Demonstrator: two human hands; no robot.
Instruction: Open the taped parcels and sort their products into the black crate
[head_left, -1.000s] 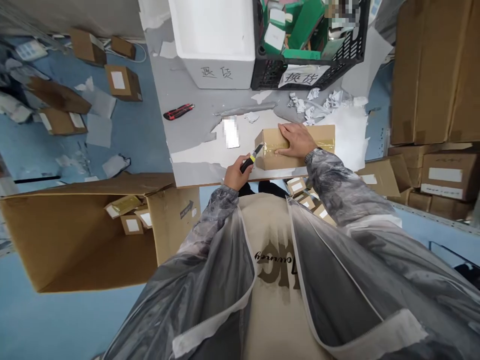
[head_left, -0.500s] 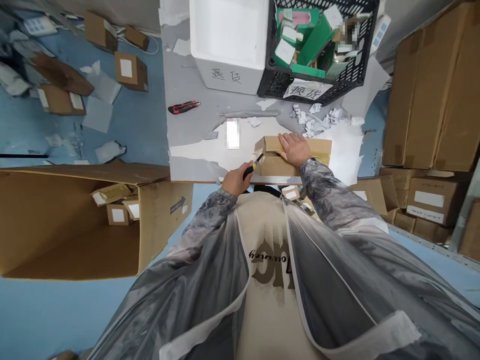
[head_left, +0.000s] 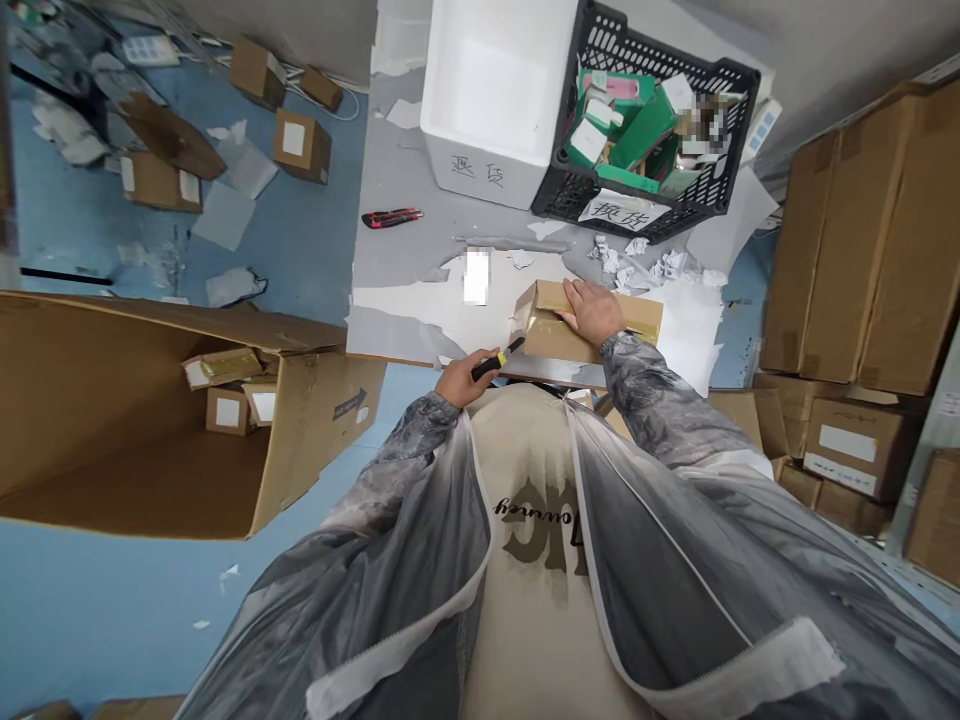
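Note:
My left hand (head_left: pixel 459 379) is wrapped round a black and yellow utility knife (head_left: pixel 491 364). The knife's tip points up and right, at the near left corner of a taped cardboard box (head_left: pixel 562 338); whether it touches the box I cannot tell. My right hand (head_left: pixel 595 311) grips the box from above, fingers over its top flap and thumb on the near side. Clear brownish tape shines along the box's right part, and a gap shows along the flap near its left end.
On the table (head_left: pixel 390 335) lie a red and black utility knife (head_left: pixel 392 218), crumpled paper (head_left: pixel 626 262) and a white label-like piece (head_left: pixel 476 276). Behind stand a white bin (head_left: pixel 487 180) and a black crate (head_left: pixel 637 215) of small boxes. A large open carton (head_left: pixel 315 430) is at left; stacked cartons (head_left: pixel 840 240) stand right.
My left hand has drawn the knife back toward my body, lower along the box's left end. My right hand stays on the box. The whole view has tilted slightly.

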